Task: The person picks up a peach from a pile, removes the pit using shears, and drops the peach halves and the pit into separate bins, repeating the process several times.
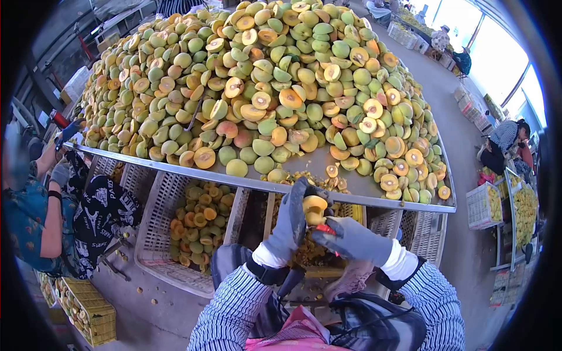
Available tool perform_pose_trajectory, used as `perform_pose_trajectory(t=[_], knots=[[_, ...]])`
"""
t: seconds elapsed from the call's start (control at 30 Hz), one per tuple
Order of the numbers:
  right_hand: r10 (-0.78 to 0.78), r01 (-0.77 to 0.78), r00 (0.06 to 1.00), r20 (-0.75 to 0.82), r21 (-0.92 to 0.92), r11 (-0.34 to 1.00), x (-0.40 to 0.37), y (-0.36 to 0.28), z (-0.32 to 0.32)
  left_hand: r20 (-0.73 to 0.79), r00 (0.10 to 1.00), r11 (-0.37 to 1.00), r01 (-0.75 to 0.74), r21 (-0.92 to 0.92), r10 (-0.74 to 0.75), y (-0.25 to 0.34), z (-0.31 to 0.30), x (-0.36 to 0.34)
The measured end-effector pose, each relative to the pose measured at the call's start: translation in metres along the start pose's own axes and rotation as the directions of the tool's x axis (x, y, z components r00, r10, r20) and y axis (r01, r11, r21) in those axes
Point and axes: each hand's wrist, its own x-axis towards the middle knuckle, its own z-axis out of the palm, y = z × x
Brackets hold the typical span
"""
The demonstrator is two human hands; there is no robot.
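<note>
I note the left hand (293, 213) curled around the fruit (314, 206); right of the fruit, the right hand (356, 241) grips a red tool (325, 229).

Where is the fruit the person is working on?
The fruit is just below the centre of the head view, in the left hand, beside the right hand and near the table's front edge.
</note>
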Motion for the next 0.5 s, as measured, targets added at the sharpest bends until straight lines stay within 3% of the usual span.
perform_pose_trajectory(t=[0.03, 0.07, 0.13, 0.17, 0.2, 0.27, 0.3, 0.33, 0.4, 0.43, 0.47, 0.5], knots=[[-0.139, 0.042, 0.979, -0.151, -0.517, 0.855, -0.006, -0.008, 0.007, -0.035, 0.995, 0.986, 0.088, -0.142, -0.094, -0.003, -0.005, 0.003], [-0.333, -0.025, 0.921, -0.201, -0.885, 0.465, -0.01, -0.012, 0.011, -0.042, 0.995, 0.987, 0.085, -0.14, -0.091, -0.003, -0.011, 0.003], [-0.325, -0.046, 0.918, -0.229, -0.872, 0.487, -0.014, 0.0, 0.012, -0.009, 0.958, 0.884, 0.26, -0.389, -0.286, 0.005, -0.022, 0.006], [-0.378, -0.03, 0.885, -0.272, -0.843, 0.537, -0.017, 0.007, 0.011, -0.112, 0.958, 0.904, 0.206, -0.374, -0.265, 0.012, -0.018, 0.003], [-0.422, -0.011, 0.849, -0.318, -0.809, 0.588, -0.02, 0.011, 0.01, -0.121, 0.958, 0.907, 0.199, -0.372, -0.26, 0.012, -0.021, 0.002], [-0.445, -0.025, 0.816, -0.367, -0.794, 0.608, -0.021, 0.008, 0.007, -0.063, 0.97, 0.965, 0.223, -0.137, -0.233, 0.012, -0.023, -0.002], [-0.502, 0.05, 0.77, -0.393, -0.748, 0.662, -0.019, 0.008, 0.004, 0.003, 0.972, 0.969, 0.234, 0.08, -0.235, 0.012, -0.019, -0.009], [-0.552, 0.128, 0.718, -0.425, -0.698, 0.704, -0.016, 0.01, 0.001, 0.012, 0.97, 0.967, 0.239, 0.087, -0.241, 0.0, -0.019, -0.012], [-0.535, 0.146, 0.727, -0.431, -0.664, 0.733, -0.011, 0.02, 0.001, 0.326, 0.944, 0.916, -0.09, 0.391, -0.046, -0.031, -0.022, -0.017], [-0.391, 0.232, 0.791, -0.471, -0.361, 0.903, -0.009, 0.024, 0.003, 0.278, 0.935, 0.974, 0.189, 0.128, -0.218, -0.016, -0.007, -0.026], [-0.25, 0.274, 0.859, -0.446, -0.011, 0.962, -0.009, 0.016, 0.006, 0.28, 0.935, 0.973, 0.186, 0.134, -0.217, -0.012, 0.003, -0.033], [-0.068, 0.197, 0.899, -0.433, 0.26, 0.945, -0.02, 0.006, 0.007, 0.165, 0.976, 0.986, 0.123, 0.112, -0.14, -0.013, 0.011, -0.043]])
